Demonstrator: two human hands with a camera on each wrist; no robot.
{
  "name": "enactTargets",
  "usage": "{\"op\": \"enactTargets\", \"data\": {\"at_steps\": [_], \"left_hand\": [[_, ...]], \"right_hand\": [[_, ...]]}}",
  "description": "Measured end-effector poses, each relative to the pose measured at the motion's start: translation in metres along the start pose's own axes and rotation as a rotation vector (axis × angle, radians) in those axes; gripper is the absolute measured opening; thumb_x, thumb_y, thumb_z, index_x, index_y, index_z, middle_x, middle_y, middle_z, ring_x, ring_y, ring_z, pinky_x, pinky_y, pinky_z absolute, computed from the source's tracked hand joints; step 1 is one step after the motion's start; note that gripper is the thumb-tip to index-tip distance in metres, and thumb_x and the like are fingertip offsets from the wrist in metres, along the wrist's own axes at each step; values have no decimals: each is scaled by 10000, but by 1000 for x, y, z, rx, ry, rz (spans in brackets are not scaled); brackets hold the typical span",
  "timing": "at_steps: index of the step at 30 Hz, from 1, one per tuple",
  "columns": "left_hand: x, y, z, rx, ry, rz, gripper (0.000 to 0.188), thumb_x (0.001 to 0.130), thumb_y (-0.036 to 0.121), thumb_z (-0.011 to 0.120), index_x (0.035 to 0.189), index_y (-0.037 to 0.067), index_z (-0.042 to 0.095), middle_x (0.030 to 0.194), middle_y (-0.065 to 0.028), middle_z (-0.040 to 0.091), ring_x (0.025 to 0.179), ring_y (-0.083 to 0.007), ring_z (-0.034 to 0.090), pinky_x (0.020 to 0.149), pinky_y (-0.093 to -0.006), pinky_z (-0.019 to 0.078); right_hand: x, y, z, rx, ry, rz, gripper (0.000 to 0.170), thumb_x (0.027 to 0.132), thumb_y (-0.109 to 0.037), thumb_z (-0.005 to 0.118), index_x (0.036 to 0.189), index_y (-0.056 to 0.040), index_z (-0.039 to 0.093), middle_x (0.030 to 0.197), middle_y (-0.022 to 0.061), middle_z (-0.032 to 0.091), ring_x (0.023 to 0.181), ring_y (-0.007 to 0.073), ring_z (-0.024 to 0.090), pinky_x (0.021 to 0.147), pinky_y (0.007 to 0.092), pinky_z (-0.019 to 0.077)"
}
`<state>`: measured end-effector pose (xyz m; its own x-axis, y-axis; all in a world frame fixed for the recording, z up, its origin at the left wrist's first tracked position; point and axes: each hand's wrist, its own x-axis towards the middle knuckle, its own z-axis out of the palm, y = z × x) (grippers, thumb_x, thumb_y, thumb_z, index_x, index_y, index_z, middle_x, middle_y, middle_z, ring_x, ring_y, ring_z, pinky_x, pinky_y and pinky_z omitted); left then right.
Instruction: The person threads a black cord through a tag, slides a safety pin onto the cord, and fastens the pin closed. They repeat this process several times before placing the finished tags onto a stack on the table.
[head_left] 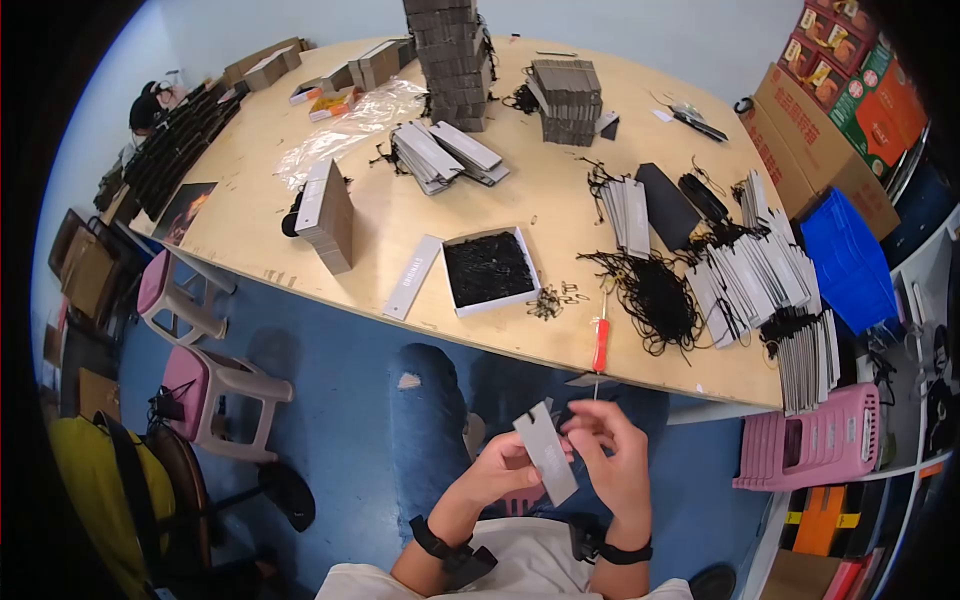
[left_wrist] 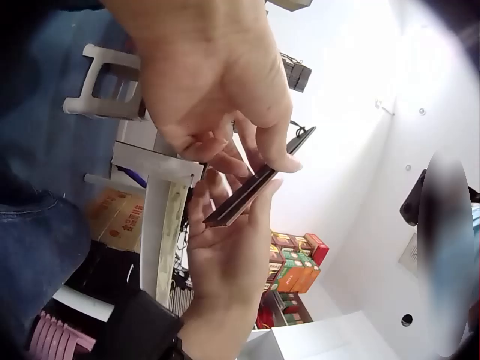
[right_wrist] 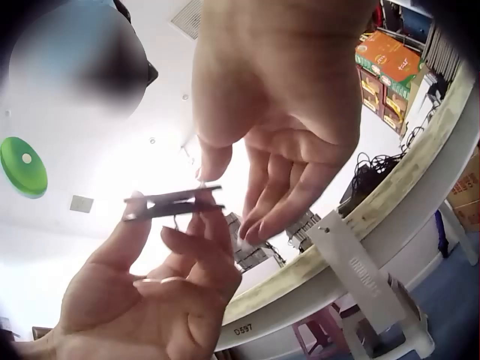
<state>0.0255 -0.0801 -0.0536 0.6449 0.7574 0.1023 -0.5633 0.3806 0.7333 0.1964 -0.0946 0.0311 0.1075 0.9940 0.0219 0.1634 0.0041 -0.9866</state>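
While left fingers [right_wrist: 216, 234] pinch one tag [head_left: 546, 455], another tag [head_left: 412, 277] reads "ORIGINALS".

Pink-seated stools [head_left: 187, 388] stand left, a cardboard box [head_left: 800, 125] and blue bin [head_left: 850, 262] right.

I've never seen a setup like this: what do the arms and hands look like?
They are a person's: the left hand and right hand wear no gloves. Each wrist has a black strap with a dark, blocky attachment. The pale sleeves leave the forearms mostly bare.
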Motion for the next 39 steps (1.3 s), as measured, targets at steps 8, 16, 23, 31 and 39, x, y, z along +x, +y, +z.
{"op": "enactTargets", "data": {"at_steps": [8, 16, 23, 31, 39], "left_hand": [[7, 7, 6, -2, 254, 157, 514, 830, 259, 769, 1222, -6, 567, 1200, -108, 595, 1078, -183, 585, 902, -330, 474], [5, 7, -8, 115, 166, 36, 454, 900, 135, 670, 1319, 37, 524, 1117, -50, 627, 897, -95, 537, 848, -245, 443], [4, 8, -5, 154, 204, -110, 384, 933, 116, 615, 1307, 70, 545, 1065, -33, 635, 914, -82, 558, 851, -244, 454], [4, 2, -9, 162, 263, -154, 328, 960, 161, 590, 1275, 72, 568, 1030, -24, 646, 938, -85, 573, 841, -244, 459], [7, 1, -10, 219, 290, -160, 303, 977, 196, 573, 1261, 92, 573, 995, -12, 653, 879, -62, 569, 729, -213, 459]], "right_hand": [[-3, 4, -23, 97, -358, 324, 228, 839, -71, 711, 1035, 24, 643, 784, 51, 668, 623, 61, 583, 534, 205, 461], [72, -59, -41, -5, -65, 11, 188, 897, -83, 647, 1045, 32, 657, 781, 29, 640, 616, 58, 567, 532, 210, 443], [186, -7, -65, 218, 226, -168, 309, 918, -46, 609, 1189, 89, 550, 867, 81, 661, 676, 107, 621, 608, 216, 505], [204, 15, -80, 304, 308, -31, 351, 914, 6, 571, 1226, 138, 477, 986, 162, 639, 790, 193, 673, 699, 259, 571], [181, -14, -75, 57, 236, -30, 465, 903, -11, 573, 1296, 173, 406, 1179, 234, 552, 819, 215, 680, 646, 267, 580]]}}
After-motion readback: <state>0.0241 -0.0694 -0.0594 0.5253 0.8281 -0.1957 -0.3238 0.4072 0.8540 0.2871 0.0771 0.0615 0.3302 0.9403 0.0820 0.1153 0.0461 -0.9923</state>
